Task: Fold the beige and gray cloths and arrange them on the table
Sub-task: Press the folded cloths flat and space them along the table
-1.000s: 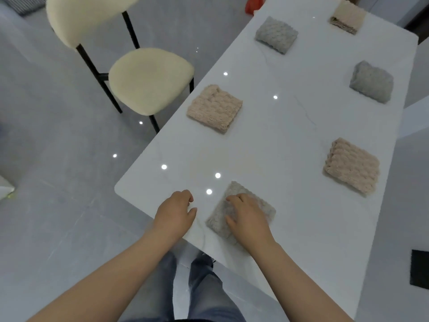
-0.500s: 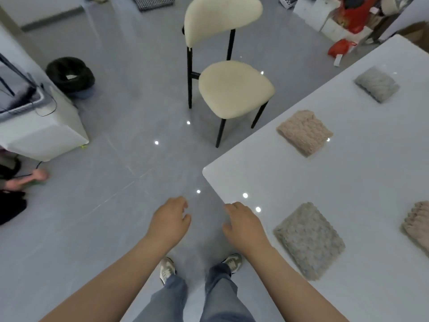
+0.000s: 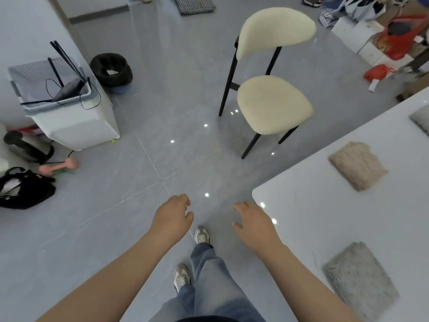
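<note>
Three folded cloths on one worktop point(image 3: 313, 219): two gray cloths point(image 3: 358, 281) point(image 3: 421, 119), one beige cloth point(image 3: 357, 166). One chair point(image 3: 274, 105) alongside.

Ahead of me a cream chair point(image 3: 274, 105) with black legs stands on the gray tiled floor point(image 3: 162, 159). To my left sit a white bin point(image 3: 69, 122), a black-lined bucket point(image 3: 102, 66), a pink dumbbell point(image 3: 58, 168) and a black bag point(image 3: 27, 191).

Likely a home's dining room: a cream chair point(image 3: 274, 105) stands ahead of the right hand point(image 3: 255, 225), a white table point(image 3: 325, 219) just right of it, and far left of the left hand point(image 3: 171, 217) sit a pink dumbbell point(image 3: 58, 167), a black bag point(image 3: 25, 190) and a router point(image 3: 69, 88) on a bin point(image 3: 76, 129) (household clutter).
</note>
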